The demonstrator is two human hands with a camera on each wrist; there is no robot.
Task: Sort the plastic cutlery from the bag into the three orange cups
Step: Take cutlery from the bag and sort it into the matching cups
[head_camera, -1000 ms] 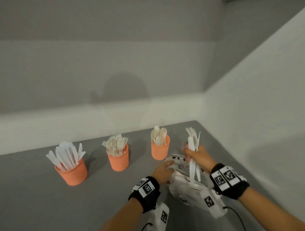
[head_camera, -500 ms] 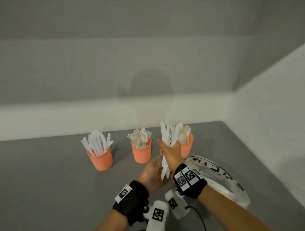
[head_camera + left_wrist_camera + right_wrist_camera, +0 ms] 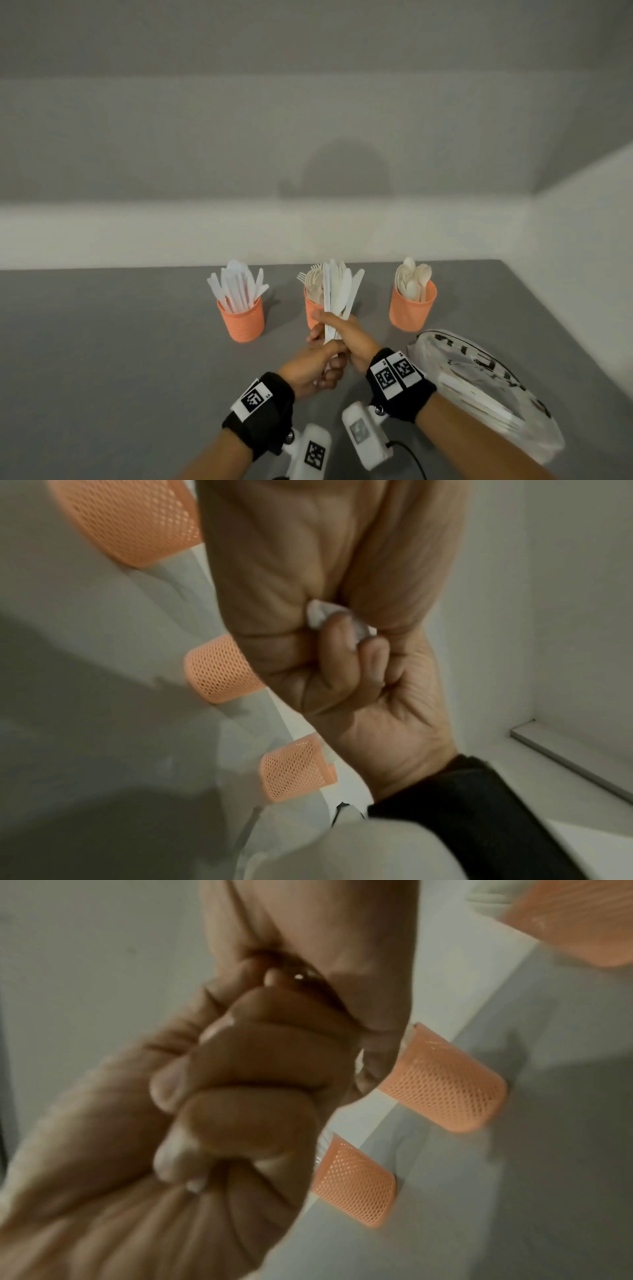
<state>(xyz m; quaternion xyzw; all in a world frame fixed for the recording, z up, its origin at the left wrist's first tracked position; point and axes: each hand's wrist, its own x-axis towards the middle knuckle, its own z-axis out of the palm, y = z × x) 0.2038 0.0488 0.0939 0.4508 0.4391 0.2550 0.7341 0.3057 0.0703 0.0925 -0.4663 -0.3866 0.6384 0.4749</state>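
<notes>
Three orange mesh cups stand in a row on the grey table: a knife cup [image 3: 242, 318] on the left, a fork cup [image 3: 312, 313] in the middle and a spoon cup [image 3: 412, 308] on the right. My right hand [image 3: 346, 334] grips an upright bundle of white plastic knives [image 3: 340, 291] in front of the fork cup. My left hand [image 3: 315, 366] curls round the bundle's lower ends just below. In the left wrist view the white handle ends [image 3: 322, 615] show between the fingers. The plastic bag [image 3: 479, 383] lies on the table to the right, with cutlery inside.
A low white ledge and grey wall run behind the cups, and a white side wall [image 3: 582, 240] closes the right. In the wrist views the cups [image 3: 219, 669] [image 3: 441, 1085] appear sideways beside the clasped hands. Grey table [image 3: 102, 342] stretches to the left.
My right hand lifted the knife bundle out of the bag and carried it left, in front of the fork cup. My left hand let go of the bag and now holds the bundle's lower ends.
</notes>
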